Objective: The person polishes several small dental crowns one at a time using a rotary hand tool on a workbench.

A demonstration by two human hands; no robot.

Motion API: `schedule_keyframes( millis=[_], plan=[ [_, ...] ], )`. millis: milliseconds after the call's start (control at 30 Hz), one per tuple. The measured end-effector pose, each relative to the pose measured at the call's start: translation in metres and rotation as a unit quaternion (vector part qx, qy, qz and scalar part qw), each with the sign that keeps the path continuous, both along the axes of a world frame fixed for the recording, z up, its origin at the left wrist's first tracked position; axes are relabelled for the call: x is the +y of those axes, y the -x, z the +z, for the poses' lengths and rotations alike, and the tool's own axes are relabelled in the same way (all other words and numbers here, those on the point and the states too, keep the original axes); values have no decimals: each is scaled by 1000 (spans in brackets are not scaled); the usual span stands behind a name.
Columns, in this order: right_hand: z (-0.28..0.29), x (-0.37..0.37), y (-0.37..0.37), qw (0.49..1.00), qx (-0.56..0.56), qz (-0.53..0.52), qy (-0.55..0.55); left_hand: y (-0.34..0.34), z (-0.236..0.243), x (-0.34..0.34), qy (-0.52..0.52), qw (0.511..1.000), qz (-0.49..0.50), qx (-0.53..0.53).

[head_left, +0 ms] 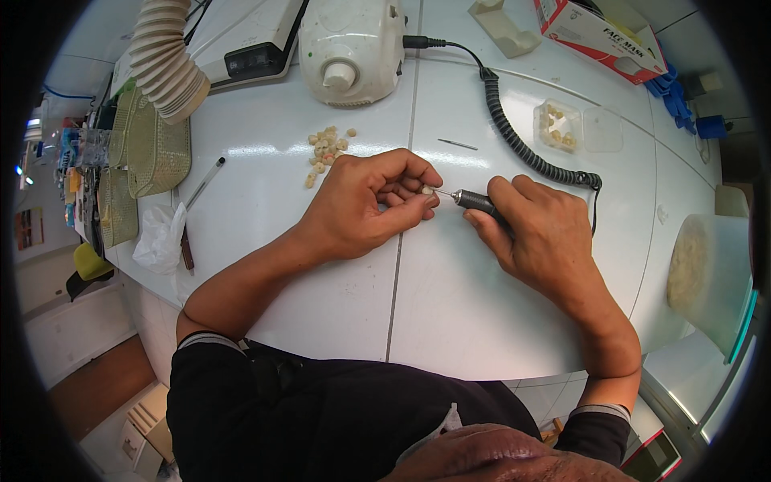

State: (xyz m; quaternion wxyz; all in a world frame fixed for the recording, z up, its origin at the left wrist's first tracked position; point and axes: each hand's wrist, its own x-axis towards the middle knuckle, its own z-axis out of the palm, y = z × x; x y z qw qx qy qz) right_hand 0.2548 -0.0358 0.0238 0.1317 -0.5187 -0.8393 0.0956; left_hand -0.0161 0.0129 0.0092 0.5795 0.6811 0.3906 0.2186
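Note:
My left hand [357, 201] pinches a small cream, tooth-shaped piece [427, 190] between thumb and fingertips; the fingers hide part of it. From the right, my right hand [546, 229] grips a dark rotary handpiece [475, 201] like a pen. Its thin metal bit points left and meets the piece, or nearly so; I cannot tell if they touch. Beyond my left hand lies a loose pile of similar cream pieces [325, 149]. A coiled black cord [514, 124] links the white control unit [349, 52] with the area behind my right hand.
A thin metal bit [458, 145] lies beyond my hands. At the right stands an opened clear box [558, 126] with yellowish pieces. A ribbed hose [165, 64] hangs at upper left, near green baskets [157, 153], a pen [205, 183] and a plastic bag [159, 239]. A mask carton [602, 36] sits far right.

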Motion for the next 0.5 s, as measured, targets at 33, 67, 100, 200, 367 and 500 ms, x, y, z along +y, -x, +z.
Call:
schedule_keyframes(
  millis=[33,67,100,200,367,500],
  plan=[
    [0,0,1,1000,-1,-7,3,0,-1,0,-2,1000,1,-3],
    [0,0,1,1000,0,-7,3,1,-1,0,-2,1000,2,-3],
    [-1,0,0,1000,3,0,2,1,-1,-1,-4,1000,0,1],
    [1,0,0,1000,2,-1,3,1,-1,0,-3,1000,-1,1],
    [0,1,-1,1000,0,3,5,1,-1,0,-1,1000,0,4],
    [0,0,0,1000,1,-1,6,1,-1,-1,-1,1000,1,2]
  ],
)
